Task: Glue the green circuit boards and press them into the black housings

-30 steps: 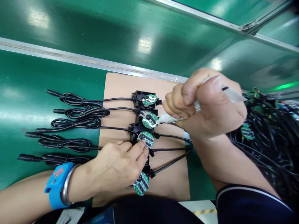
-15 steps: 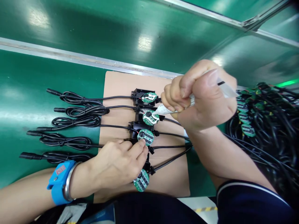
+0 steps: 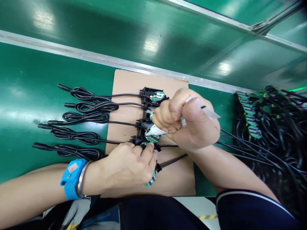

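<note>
My right hand [image 3: 189, 123] grips a white glue tube [image 3: 168, 127], whose nozzle points at a round green circuit board [image 3: 151, 137] on the brown pad [image 3: 127, 86]. My left hand [image 3: 129, 167], with a blue wrist strap [image 3: 73, 179], rests on the row of black housings, fingertips on the board just below the nozzle. The farthest board [image 3: 157, 95] carries a white glue line. Another green board [image 3: 150, 182] peeks out under my left hand.
Coiled black cables with plugs [image 3: 81, 124] lie in a row to the left on the green belt [image 3: 48, 64]. A heap of black cables with green boards [image 3: 263, 127] fills the right side. A metal rail [image 3: 96, 59] runs behind the pad.
My right hand has moved nearer with the tube, from the second board to the third. My left hand stays on the housings. The view has shifted slightly.
</note>
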Demonstrator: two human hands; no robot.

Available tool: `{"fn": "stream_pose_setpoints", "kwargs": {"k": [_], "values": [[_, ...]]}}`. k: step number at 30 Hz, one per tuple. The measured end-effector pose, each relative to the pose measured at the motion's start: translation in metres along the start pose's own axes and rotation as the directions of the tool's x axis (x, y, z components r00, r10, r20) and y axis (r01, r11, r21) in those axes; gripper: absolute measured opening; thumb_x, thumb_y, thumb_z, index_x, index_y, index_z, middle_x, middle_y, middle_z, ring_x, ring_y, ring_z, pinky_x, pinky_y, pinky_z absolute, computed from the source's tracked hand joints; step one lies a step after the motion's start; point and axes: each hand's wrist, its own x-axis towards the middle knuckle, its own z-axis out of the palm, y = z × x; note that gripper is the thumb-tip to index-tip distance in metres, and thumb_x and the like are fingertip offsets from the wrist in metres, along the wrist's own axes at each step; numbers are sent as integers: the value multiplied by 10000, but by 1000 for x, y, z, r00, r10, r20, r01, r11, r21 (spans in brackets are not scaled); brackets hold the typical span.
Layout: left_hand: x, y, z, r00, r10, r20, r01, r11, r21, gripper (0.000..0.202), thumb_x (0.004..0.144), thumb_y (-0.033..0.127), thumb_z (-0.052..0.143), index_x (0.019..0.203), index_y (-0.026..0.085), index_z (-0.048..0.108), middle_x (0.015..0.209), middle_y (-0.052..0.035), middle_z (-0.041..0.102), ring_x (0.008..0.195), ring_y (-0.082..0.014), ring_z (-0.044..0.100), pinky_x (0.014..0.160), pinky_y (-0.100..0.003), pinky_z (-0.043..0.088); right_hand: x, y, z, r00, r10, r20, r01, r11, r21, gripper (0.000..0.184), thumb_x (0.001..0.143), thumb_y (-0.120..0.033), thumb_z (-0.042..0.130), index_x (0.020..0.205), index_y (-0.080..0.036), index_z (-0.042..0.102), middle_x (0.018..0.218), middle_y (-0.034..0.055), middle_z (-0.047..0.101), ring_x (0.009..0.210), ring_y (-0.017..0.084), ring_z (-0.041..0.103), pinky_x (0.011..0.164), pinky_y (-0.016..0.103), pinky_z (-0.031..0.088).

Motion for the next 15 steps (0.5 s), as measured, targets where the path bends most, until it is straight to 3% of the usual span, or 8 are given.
{"fn": "stream_pose_setpoints", "kwargs": {"k": [10, 15], "values": [[0, -1, 2, 1000, -7, -18, 7, 1000, 3, 325, 922, 133, 439, 1132, 94, 685, 1164, -157, 712, 610, -172, 646, 443, -295, 482, -6, -7, -7, 1000, 8, -2, -9, 999, -45, 386, 868, -472, 681, 649, -201, 514, 512, -56, 338, 411, 92, 280, 397, 261, 218], [1, -2, 1, 1000, -5, -17, 4, 1000, -7, 345, 920, 104, 406, 1112, 94, 693, 1153, -151, 717, 589, -173, 632, 436, -307, 491, -12, -16, -4, 997, 21, -69, -27, 996, -83, 423, 836, -483, 714, 611, -197, 499, 493, -61, 318, 406, 88, 267, 394, 260, 204]]}}
